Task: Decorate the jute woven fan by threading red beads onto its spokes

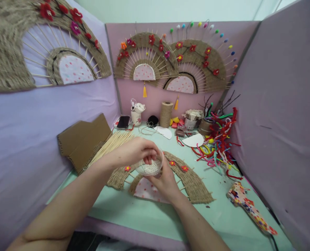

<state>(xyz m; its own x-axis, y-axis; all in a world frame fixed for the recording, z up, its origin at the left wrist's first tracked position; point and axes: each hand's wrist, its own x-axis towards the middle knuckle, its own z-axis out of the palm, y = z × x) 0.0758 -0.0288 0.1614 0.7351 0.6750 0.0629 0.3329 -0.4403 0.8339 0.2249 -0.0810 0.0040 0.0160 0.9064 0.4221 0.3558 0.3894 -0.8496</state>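
Note:
A clear round tub of small white beads (152, 168) is held above a woven twine fan (196, 184) lying on the pale green table. Wrapped around the tub's right side and underside is my right hand (167, 181). My left hand (143, 151) reaches over the rim from the left, its fingertips pinched together just above or in the beads; whether a bead is between them is too small to tell. The fan has red flowers with yellow centres (184, 168) and a pink-dotted white half circle (148, 190) at its middle, partly hidden by my right hand.
Cardboard (84, 139) and thin sticks (110, 144) lie at the left. Along the back stand a white bottle (136, 116), twine spool (166, 115) and jars. Coloured pipe cleaners (217, 150) pile up at the right, near a flower-patterned glue gun (251, 207) with a cord. Fans hang on the partitions.

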